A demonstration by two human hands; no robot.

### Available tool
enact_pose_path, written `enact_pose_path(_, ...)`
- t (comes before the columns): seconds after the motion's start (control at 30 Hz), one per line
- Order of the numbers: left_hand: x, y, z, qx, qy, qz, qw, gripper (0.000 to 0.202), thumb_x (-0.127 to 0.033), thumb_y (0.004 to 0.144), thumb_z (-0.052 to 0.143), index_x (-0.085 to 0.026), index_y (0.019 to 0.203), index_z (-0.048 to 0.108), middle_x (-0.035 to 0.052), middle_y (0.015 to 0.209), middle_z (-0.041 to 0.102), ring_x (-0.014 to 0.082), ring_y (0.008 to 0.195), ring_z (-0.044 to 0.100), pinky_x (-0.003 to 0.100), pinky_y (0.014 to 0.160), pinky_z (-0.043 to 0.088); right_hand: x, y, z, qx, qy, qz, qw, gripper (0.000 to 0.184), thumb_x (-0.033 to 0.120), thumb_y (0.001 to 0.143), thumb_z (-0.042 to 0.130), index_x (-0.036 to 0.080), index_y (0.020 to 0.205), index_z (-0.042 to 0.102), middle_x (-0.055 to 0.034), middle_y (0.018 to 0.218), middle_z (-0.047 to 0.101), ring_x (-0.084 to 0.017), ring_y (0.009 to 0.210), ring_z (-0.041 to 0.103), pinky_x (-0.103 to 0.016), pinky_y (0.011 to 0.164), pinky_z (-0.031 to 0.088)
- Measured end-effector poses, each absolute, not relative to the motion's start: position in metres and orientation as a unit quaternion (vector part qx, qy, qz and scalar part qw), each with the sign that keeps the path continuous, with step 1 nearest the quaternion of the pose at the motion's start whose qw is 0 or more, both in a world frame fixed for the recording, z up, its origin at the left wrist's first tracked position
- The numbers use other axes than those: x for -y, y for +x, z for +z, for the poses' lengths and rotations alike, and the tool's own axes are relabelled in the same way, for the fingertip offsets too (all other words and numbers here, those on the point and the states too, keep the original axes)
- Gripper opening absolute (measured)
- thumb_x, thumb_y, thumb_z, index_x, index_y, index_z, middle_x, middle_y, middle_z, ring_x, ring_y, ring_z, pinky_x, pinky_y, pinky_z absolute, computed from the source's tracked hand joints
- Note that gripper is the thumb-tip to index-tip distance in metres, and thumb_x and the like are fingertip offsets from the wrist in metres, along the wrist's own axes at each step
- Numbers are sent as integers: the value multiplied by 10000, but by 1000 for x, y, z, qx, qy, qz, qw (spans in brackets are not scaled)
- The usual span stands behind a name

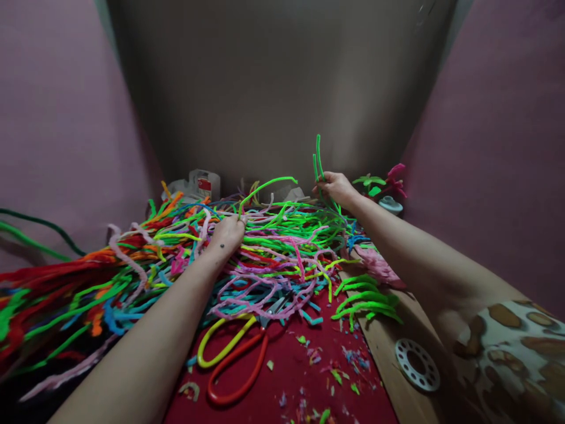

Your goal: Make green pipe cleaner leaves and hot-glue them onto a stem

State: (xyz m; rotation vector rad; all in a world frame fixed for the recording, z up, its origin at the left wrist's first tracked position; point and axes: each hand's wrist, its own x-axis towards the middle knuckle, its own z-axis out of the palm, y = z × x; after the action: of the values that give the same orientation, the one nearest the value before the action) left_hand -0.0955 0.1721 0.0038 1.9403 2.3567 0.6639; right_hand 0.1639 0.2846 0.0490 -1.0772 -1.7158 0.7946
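Observation:
In the head view, my left hand (229, 234) is closed over the pile of pipe cleaners (286, 224), gripping a green pipe cleaner (268, 182) that arches up and to the right. Higher and farther right, my right hand (338, 188) pinches green stems (318, 154), two of whose ends point upward. Their lower parts are partly hidden by my fingers and the pile. Scissors (238, 364) with one yellow and one red handle lie in front of the pile, blades partly under lilac pipe cleaners.
Bent green pieces (366, 300) lie at the right, near a white ring with holes (417, 365) on a brown board (384, 353). Scraps dot the red cloth (273, 388). At the back stand a white container (205, 184) and a pink pipe-cleaner flower (396, 179). Walls rise on both sides.

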Motion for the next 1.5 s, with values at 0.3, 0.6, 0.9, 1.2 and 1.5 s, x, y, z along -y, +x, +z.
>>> enact_pose_path(0.3,-178,-103,-1,-759,599,253,26,404,-357,849,337,-95,897,640,156,951,670,264,904,612,297,729,425,-294,152,44,720,-449,286,445,83,185,739,601,158,805,559,-9,673,625,-105,585,554,-217,567,444)
enact_pose_path(0.6,-183,-108,-10,-760,581,289,33,365,-384,842,364,-145,822,639,98,790,670,240,784,625,294,670,434,-294,151,10,778,-478,271,303,200,6,504,694,185,594,691,3,595,643,-155,657,580,-222,632,458)
enact_pose_path(0.9,-158,-64,12,-648,711,245,-120,684,-523,726,550,-168,1295,411,153,1288,464,318,1185,399,432,947,323,-285,146,-1,768,-462,358,264,120,135,610,699,128,725,733,-4,544,629,-97,472,532,-216,521,476)
enact_pose_path(1.2,-199,-30,-4,-565,823,32,-43,846,-543,612,627,-163,1320,361,146,1264,516,302,1174,449,434,991,289,-285,156,2,749,-411,442,274,262,319,681,704,145,876,719,-36,682,683,-115,576,603,-227,608,518)
enact_pose_path(1.5,-167,-31,-15,-569,813,15,-120,546,-420,710,548,-79,1134,497,196,1016,626,324,953,573,404,790,399,-296,163,9,745,-457,366,320,253,232,775,589,108,977,676,10,538,586,-58,401,425,-178,412,390)
